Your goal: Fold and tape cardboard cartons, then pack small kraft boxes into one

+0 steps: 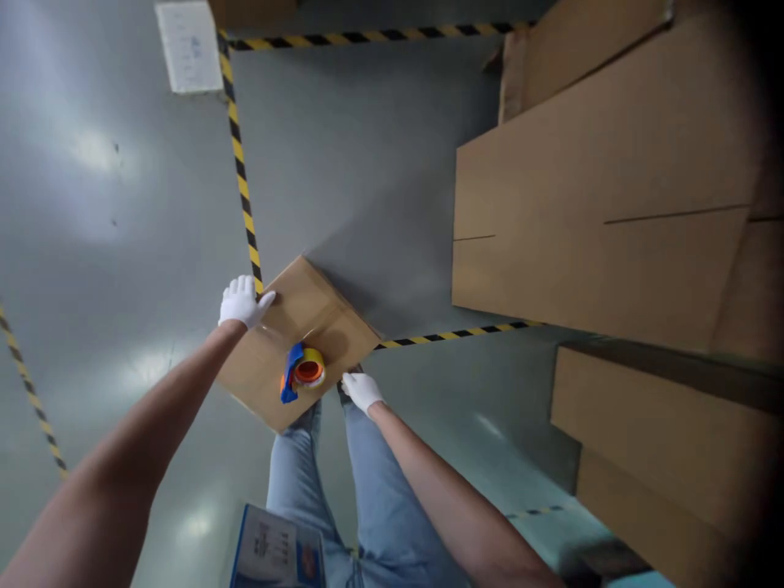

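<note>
Glossy grey floor [367, 155], black-and-yellow tape lines [243, 184], cardboard box [273, 347] across them

wht gloves [238, 304], lt blue jeans [385, 490]

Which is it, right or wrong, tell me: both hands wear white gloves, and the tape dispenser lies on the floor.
Wrong: the head view shows the tape dispenser lying on top of the box, not on the floor. The left hand and right hand do wear white gloves.

my two white-gloved hands [242, 302] [363, 389], one brown cardboard box [301, 296] between them, one blue-and-yellow plastic tape dispenser [292, 371]
</note>
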